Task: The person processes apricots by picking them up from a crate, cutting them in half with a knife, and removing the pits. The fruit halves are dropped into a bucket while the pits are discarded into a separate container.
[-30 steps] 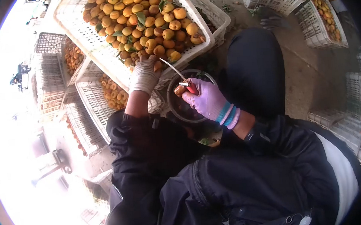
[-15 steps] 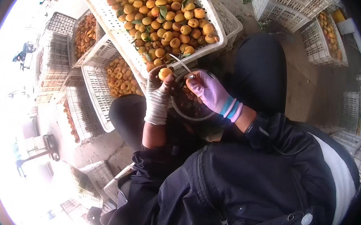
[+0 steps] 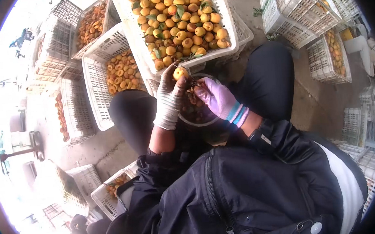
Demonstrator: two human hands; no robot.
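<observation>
My left hand (image 3: 168,96), in a white glove with bare fingertips, grips a yellow-orange apricot (image 3: 180,73) between thumb and fingers. Close beside it, my right hand (image 3: 216,98), in a lilac glove with a teal-striped cuff, is closed around a slim knife whose blade is mostly hidden from this angle, near the apricot. Beneath both hands a round bucket (image 3: 202,124) holds brownish pieces, perhaps pits. Just beyond the hands, whole apricots (image 3: 181,24) with some green leaves fill a white plastic crate (image 3: 233,31).
Left of my knee, a white crate (image 3: 90,87) contains halved apricots (image 3: 122,71). Stacked crates (image 3: 54,48) rise at the far left, and more stacks (image 3: 297,13) stand at the right. A smaller crate with fruit (image 3: 102,197) sits lower left, near another person's shoe.
My right hand has turned the knife, so its pale blade no longer points up in plain view. Both hands have come closer together at the apricot. The camera view has shifted slightly.
</observation>
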